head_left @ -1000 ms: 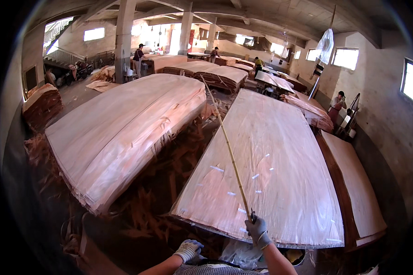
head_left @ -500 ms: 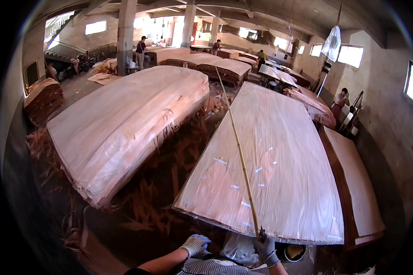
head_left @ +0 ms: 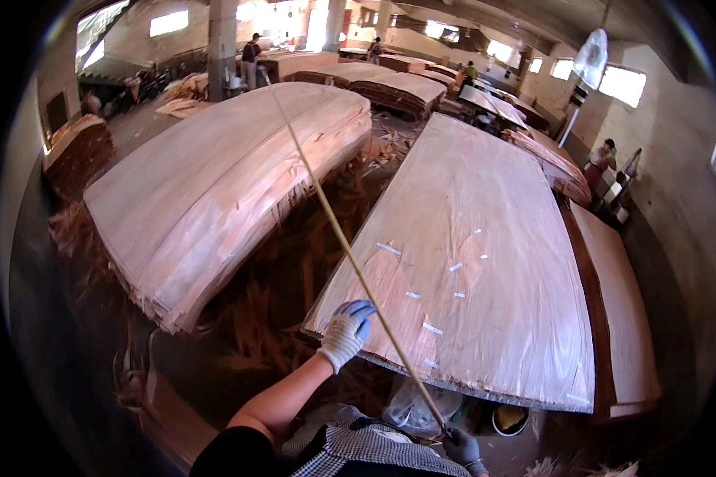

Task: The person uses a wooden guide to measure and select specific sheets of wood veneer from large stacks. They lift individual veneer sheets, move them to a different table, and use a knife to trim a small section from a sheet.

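A long bamboo pole (head_left: 336,226) slants from lower right to upper left, across the near edge of the right-hand stack of wood veneer sheets (head_left: 485,207). My gloved right hand (head_left: 461,447) is closed round its lower end, beside my apron. My left hand (head_left: 348,332), in a white and blue glove, is raised at the stack's near left corner. Its fingers are stretched toward the pole and close beside it; whether they touch it I cannot make out. Several short white tape strips (head_left: 432,327) lie on the pale top sheet.
Another tall veneer stack (head_left: 215,191) stands to the left, with torn veneer scraps (head_left: 254,326) on the floor between. A black bucket (head_left: 509,419) and clear plastic (head_left: 422,409) sit below the near edge. A lower stack (head_left: 612,294) lines the right wall. Other people work farther back.
My left hand has risen from my lap to the stack's near corner. The pole's far end has swung left, over the left stack, while my right hand has moved slightly down.
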{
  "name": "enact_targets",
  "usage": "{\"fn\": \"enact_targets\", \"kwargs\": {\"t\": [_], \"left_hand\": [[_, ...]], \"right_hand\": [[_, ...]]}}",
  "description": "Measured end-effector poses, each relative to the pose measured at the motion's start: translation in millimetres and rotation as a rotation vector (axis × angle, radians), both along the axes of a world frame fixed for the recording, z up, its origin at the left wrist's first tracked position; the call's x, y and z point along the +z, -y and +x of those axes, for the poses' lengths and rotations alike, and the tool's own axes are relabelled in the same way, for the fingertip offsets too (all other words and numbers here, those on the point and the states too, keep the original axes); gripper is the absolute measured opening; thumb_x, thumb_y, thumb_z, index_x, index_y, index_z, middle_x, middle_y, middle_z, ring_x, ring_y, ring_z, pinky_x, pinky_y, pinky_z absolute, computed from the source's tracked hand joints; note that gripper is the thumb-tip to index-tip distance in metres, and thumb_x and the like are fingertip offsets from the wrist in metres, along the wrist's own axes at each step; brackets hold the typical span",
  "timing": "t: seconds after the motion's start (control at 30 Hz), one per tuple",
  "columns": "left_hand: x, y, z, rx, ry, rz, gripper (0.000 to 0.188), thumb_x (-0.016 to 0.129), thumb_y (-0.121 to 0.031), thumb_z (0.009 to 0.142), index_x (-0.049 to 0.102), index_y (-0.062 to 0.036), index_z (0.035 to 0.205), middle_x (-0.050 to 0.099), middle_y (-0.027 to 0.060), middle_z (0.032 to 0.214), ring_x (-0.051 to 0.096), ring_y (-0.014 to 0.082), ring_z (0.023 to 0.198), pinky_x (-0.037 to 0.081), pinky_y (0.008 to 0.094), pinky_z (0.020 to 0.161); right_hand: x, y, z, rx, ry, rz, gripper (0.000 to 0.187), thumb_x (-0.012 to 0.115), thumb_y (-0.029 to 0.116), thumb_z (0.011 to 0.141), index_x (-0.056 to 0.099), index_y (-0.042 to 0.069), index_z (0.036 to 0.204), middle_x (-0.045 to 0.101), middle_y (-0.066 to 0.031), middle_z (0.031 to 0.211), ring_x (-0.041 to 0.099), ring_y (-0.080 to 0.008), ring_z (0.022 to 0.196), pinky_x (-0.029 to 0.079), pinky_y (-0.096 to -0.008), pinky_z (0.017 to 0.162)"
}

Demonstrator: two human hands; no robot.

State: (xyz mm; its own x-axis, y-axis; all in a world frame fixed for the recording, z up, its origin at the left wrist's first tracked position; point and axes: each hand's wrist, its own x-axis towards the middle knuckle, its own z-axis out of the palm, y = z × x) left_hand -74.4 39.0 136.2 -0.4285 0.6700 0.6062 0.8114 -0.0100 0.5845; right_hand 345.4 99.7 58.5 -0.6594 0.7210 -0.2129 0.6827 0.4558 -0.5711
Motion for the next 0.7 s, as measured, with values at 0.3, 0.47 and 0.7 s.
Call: {"fn": "enact_targets", "kwargs": {"t": [0.3,0.47,0.7], "left_hand": [[-41,-16,-58,0.096,0.109,0.063,0.025,0.057,-0.009,0.077,0.063,-0.0072,0.101,0.059,0.0112,0.11,0.054,0.0307,0.102,0.042,0.0402,0.09],[28,-13,-85,0.249,0.17,0.369,0.025,0.055,-0.01,0.079,0.062,-0.0063,0.103,0.06,0.0153,0.106,0.056,0.0335,0.098,0.043,0.0405,0.088],[-72,-46,-103,0.279,0.468,-0.102,0.038,0.056,-0.029,0.082,0.057,-0.0063,0.112,0.057,0.0174,0.113,0.055,0.0351,0.102,0.044,0.0418,0.088]], "right_hand": [[-10,-3,-48,0.185,0.058,-0.04,0.018,0.054,0.024,0.088,0.063,0.009,0.095,0.059,-0.0094,0.075,0.057,-0.0192,0.07,0.046,-0.0343,0.058],[5,-17,-81,0.214,0.161,-0.003,0.019,0.054,0.025,0.087,0.063,0.009,0.095,0.06,-0.0099,0.075,0.058,-0.0206,0.07,0.046,-0.0353,0.059],[15,-32,-120,0.272,0.182,0.0,0.021,0.054,0.027,0.086,0.063,0.01,0.095,0.06,-0.0107,0.076,0.058,-0.0226,0.071,0.046,-0.0367,0.06]]}}
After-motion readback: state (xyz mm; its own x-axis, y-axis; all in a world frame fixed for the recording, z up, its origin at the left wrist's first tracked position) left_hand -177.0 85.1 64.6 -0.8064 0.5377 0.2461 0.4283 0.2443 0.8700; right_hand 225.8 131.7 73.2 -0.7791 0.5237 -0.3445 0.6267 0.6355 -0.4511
